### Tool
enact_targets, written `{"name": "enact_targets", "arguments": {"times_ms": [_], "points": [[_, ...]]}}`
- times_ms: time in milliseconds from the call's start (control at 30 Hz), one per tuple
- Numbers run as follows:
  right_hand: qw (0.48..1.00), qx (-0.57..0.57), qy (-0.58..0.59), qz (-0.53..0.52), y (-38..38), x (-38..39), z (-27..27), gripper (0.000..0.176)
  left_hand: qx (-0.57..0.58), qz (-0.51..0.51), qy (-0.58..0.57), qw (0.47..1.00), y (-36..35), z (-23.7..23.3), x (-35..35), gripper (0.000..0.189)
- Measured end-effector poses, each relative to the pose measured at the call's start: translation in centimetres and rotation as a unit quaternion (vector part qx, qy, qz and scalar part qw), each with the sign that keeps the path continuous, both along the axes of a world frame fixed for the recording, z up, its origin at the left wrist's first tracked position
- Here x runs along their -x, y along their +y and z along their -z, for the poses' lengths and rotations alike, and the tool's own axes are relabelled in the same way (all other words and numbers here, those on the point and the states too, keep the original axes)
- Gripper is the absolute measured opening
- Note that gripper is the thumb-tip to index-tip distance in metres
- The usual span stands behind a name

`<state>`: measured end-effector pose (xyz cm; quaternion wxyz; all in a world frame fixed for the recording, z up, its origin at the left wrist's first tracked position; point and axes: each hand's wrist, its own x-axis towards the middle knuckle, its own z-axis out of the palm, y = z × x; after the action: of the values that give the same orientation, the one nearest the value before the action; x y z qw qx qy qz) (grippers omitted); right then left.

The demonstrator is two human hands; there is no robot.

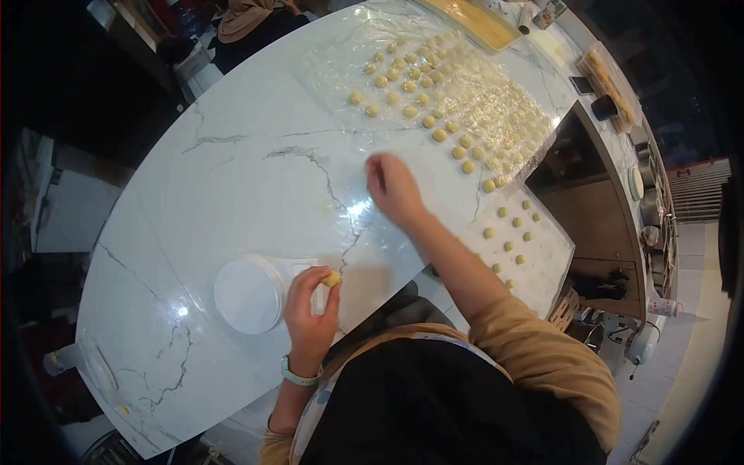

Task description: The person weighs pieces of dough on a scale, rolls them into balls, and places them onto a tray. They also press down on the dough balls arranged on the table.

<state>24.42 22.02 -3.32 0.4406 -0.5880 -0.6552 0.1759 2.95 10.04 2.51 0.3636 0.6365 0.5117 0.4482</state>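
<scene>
My left hand (309, 310), with a pale green watch on its wrist, pinches a small lump of yellow dough (332, 278) between thumb and fingertips. It is beside a white kitchen scale (249, 294) with a round plate, partly covering the scale's near side. Over the middle of the marble-patterned table (225, 194), my right hand (393, 186) is slightly blurred, its fingers curled in; I cannot tell what is in them. Beyond it, many pale yellow dough balls (439, 135) lie in rows on a clear plastic sheet (329, 66).
More dough balls sit on a white tray (542, 267) at the right, below the table edge. A yellow-filled tray (484, 31) stands at the far end. A wooden cabinet (604, 217) and a stand mixer (643, 341) are on the right. Another person (252, 35) is across the table.
</scene>
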Motion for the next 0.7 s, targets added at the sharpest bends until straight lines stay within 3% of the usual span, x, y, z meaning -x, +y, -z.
{"name": "enact_targets", "arguments": {"times_ms": [33, 100, 133, 200, 300, 433, 467, 500, 533, 600, 633, 667, 700], "points": [[0.998, 0.058, 0.004, -0.023, -2.2, 0.5, -0.5, 0.023, -0.016, 0.025, 0.015, 0.999, 0.2, -0.2, -0.5, 0.026], [0.992, 0.054, 0.115, 0.004, -5.4, -1.1, -1.0, 0.039, -0.010, 0.038, 0.020, 0.999, 0.2, -0.3, -1.4, 0.026], [0.992, 0.052, 0.118, 0.015, -5.6, -1.7, -1.0, 0.039, 0.038, 0.029, -0.031, 0.998, 0.1, -0.1, -2.0, 0.024], [0.999, -0.006, 0.011, 0.043, -6.4, -3.3, -1.1, 0.050, 0.098, 0.056, -0.074, 0.991, -0.3, 0.4, -3.3, 0.024], [0.996, 0.022, 0.061, -0.053, -5.3, -4.4, 1.2, 0.042, 0.131, 0.133, -0.085, 0.979, 0.0, 0.9, -6.8, 0.023], [0.932, 0.127, 0.339, -0.013, -11.6, -9.0, -3.9, 0.039, 0.139, 0.275, -0.017, 0.951, -0.5, 0.7, -11.9, 0.024], [0.932, 0.118, 0.343, 0.016, -14.1, -10.7, -2.9, 0.039, 0.210, 0.275, -0.031, 0.938, -0.9, 0.9, -13.3, 0.023], [0.885, 0.125, 0.448, 0.032, -16.8, -12.4, -0.9, 0.039, 0.280, 0.269, -0.041, 0.921, -1.4, 1.2, -14.4, 0.023], [0.828, 0.125, 0.546, 0.037, -19.9, -14.2, 0.8, 0.040, 0.281, 0.277, -0.030, 0.919, -2.3, 1.7, -15.4, 0.024], [0.757, 0.266, 0.577, 0.150, -26.8, -19.7, 6.3, 0.033, 0.301, 0.296, -0.025, 0.906, -3.5, 4.4, -17.5, 0.025], [0.670, 0.240, 0.663, 0.232, -29.9, -22.6, 9.3, 0.033, 0.319, 0.297, -0.023, 0.899, -4.1, 5.8, -18.8, 0.026], [0.651, 0.192, 0.690, 0.253, -32.9, -26.2, 13.5, 0.032, 0.368, 0.293, -0.040, 0.882, -4.9, 6.8, -20.5, 0.028], [0.656, 0.183, 0.652, 0.333, -34.2, -29.6, 13.4, 0.032, 0.368, 0.292, -0.040, 0.882, -5.9, 7.3, -22.4, 0.028]]}}
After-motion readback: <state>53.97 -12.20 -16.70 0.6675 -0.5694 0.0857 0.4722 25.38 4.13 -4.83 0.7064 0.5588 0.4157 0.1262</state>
